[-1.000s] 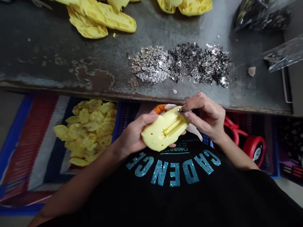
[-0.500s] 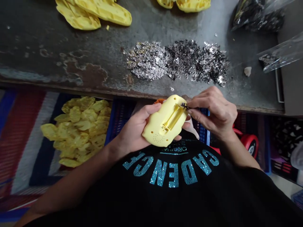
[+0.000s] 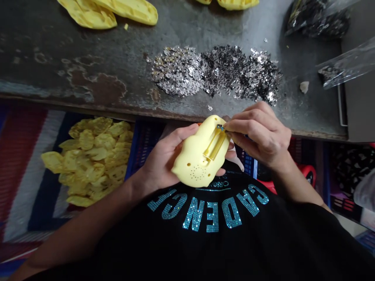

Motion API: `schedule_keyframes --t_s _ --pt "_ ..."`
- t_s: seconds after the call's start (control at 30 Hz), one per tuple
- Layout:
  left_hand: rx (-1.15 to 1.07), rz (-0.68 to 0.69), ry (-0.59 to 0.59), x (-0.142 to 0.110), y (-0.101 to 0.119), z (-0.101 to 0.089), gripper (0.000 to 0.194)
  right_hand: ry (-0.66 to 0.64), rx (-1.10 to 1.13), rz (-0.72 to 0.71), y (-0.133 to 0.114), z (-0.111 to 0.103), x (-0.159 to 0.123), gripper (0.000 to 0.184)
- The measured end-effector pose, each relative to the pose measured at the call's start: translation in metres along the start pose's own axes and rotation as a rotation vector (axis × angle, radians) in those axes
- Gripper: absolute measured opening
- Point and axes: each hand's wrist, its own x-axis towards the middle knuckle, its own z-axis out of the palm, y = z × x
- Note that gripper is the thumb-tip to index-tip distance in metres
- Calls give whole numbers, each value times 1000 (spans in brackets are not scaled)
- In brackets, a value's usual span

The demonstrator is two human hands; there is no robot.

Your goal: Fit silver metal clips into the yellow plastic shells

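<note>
My left hand is wrapped round a yellow plastic toy shell, its fingertips showing past the right side. The shell faces up with a long battery compartment, screw holes and a patch of small speaker holes. At the compartment's upper end, my right hand pinches a small metal battery contact between thumb and forefinger. The contact touches or sits just at the compartment's end; how deep it is I cannot tell. Beyond the hands, loose metal contacts lie on the bench in three adjoining heaps, one of them a bright silver heap.
Yellow shell halves lie at the back of the metal bench. A clear bag of metal parts stands back right. Below the bench's front edge, a pile of yellow shells sits at left; a red object is at right.
The shell has turned slightly in my left hand. My right hand has moved a little left, bringing the contact over the compartment's upper end. The whole view has shifted slightly.
</note>
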Motion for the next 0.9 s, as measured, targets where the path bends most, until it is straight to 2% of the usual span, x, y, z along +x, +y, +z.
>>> schedule_keyframes --t_s 0.23,0.43,0.77,0.9 --pt "-60 0 -21 -1 -2 5 49 28 -88 -52 1 3 -6 26" --pt "-46 4 23 0 -3 4 51 8 -143 -73 -6 0 -10 26" --pt "-36 60 39 3 -4 14 33 73 -153 -19 -14 4 -15 26" --pt "-21 57 81 3 -7 11 45 81 -143 16 -17 4 -16 31"
